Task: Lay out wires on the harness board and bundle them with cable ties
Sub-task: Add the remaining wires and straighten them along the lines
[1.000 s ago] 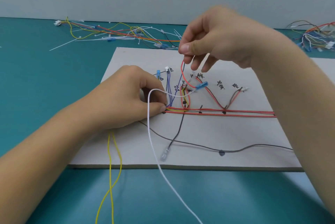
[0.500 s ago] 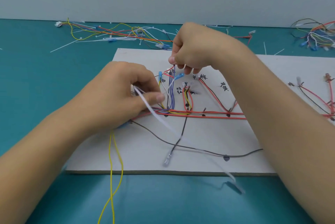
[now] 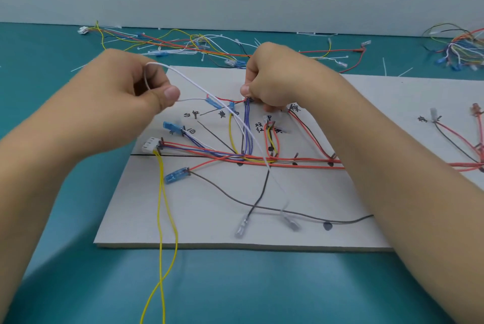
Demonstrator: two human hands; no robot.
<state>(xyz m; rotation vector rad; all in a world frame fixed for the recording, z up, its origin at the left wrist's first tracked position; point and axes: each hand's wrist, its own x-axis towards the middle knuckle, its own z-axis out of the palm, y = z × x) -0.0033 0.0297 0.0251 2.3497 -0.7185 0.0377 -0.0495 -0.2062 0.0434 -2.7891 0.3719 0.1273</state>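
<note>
A grey harness board (image 3: 209, 218) lies on the teal table with red, purple, yellow and dark wires routed along its marked lines. My left hand (image 3: 125, 98) is raised over the board's upper left corner, pinching a white wire (image 3: 209, 93) that loops over the fingers and runs down across the board to a clear terminal (image 3: 289, 221). My right hand (image 3: 277, 79) presses down at the top of the purple wires (image 3: 247, 129), pinching a red wire (image 3: 225, 99) and the purple wire ends there. A white connector (image 3: 151, 145) sits at the left end of the red trunk.
Loose wires and white cable ties (image 3: 183, 47) lie scattered behind the board. A second tangle of wires (image 3: 461, 48) sits at the far right. Two yellow wires (image 3: 163, 245) hang off the board's front edge. More red wires (image 3: 466, 150) run over the board's right side.
My left hand has lifted up and left off the red trunk, drawing the white wire into a loop. My right hand has come down onto the purple wire ends.
</note>
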